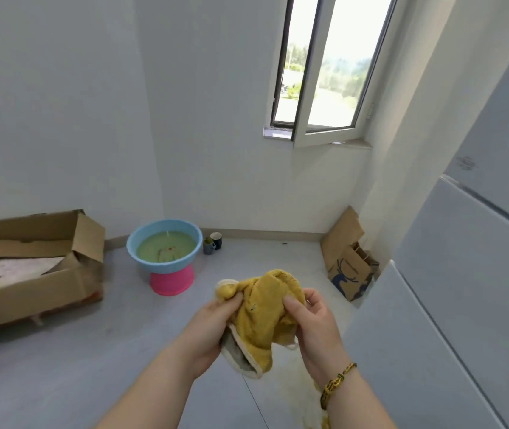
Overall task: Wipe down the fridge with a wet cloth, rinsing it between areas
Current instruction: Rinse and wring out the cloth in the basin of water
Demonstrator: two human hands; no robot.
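Two hands, one cloth. Your left hand (pixel 216 323) and right hand (pixel 312 323) meet at six o'clock in the view, both off the floor (pixel 92 382), with the cloth (pixel 265 317) bunched between them.

1. Cloth: yellow, with a pale trim and a grey underside showing at its lower edge. Your left hand grips its left side, fingers curled into the fabric. Your right hand pinches its right side, thumb on top and fingers tucked behind. The cloth touches nothing but your hands.
2. Bracelet (pixel 337 382): braided yellow and green, on your right wrist.
3. Fridge (pixel 463 289): white, filling the view at three o'clock, doors closed, a dark seam running between the upper and lower doors. It stands apart from the cloth.
4. Basin (pixel 145 263): blue, at ten o'clock from your hands, holding cloudy yellow-green water. It sits on a pink stand (pixel 171 281) near the far wall.
5. Mugs (pixel 213 243): two, just beside the basin at its three o'clock.
6. Cardboard box (pixel 61 286): open, flaps up, at nine o'clock.
7. Paper bag (pixel 349 274): brown with a dark blue print, leaning in the corner at two o'clock from your hands.
8. Window (pixel 324 72): at twelve o'clock, one pane swung inward.
9. Stain (pixel 293 394): yellowish, on the floor beneath your right wrist.
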